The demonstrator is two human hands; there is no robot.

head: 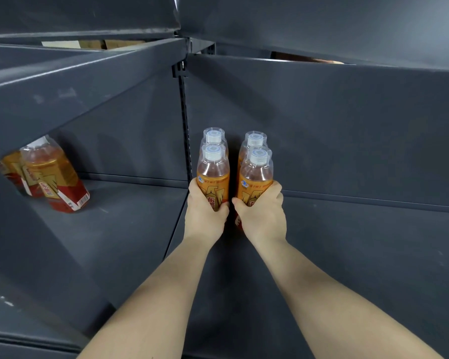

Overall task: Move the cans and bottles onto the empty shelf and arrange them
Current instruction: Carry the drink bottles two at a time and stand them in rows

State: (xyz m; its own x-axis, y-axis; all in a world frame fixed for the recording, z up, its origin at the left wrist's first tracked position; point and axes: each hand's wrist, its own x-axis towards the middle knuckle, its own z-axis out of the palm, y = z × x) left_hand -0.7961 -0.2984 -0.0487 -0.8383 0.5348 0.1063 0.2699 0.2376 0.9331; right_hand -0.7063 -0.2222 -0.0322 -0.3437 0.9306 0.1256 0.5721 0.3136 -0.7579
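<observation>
Left grip point(205, 212) curled round front-left bottle point(213, 174); right grip point(261, 213) curled round front-right bottle point(255, 177). Rear bottles point(214, 137) just beyond grips, upright on shelf point(347, 242); spare bottles point(55, 177) well left of left grip

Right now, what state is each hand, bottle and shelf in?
Left hand: grips front left bottle, upright, capped.
Right hand: grips front right bottle, upright, capped.
Rear left bottle: upright, capped, behind the held one.
Rear right bottle: upright, capped, behind the held one.
Far-left bottles: standing on shelf, partly hidden by the upper shelf.
</observation>
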